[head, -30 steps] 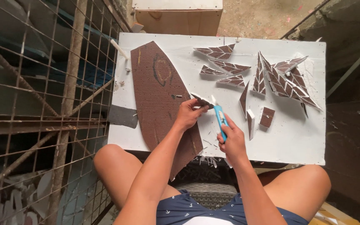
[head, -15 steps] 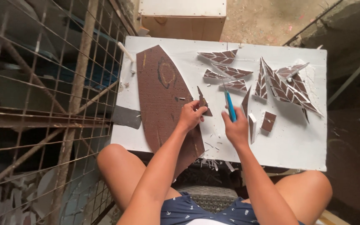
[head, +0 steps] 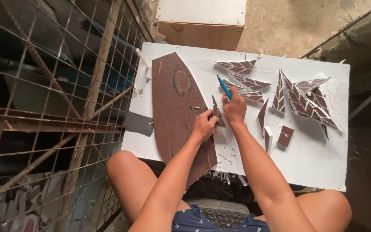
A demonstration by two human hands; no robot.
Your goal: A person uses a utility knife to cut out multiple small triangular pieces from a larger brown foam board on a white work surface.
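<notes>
Centrally, left hand (head: 203,126) pinching brown shard (head: 217,112), right hand (head: 235,107) gripping blue cutter (head: 224,87)

A white worktop (head: 310,167) carried a long brown pointed panel (head: 174,107) along its left side, with a dark grey patch (head: 139,123) at the left edge. Brown leaf-shaped cut pieces (head: 299,99) lay clustered toward the right, a small brown square piece (head: 285,135) just below them, and thin white slivers (head: 224,157) were scattered near the front edge.
</notes>
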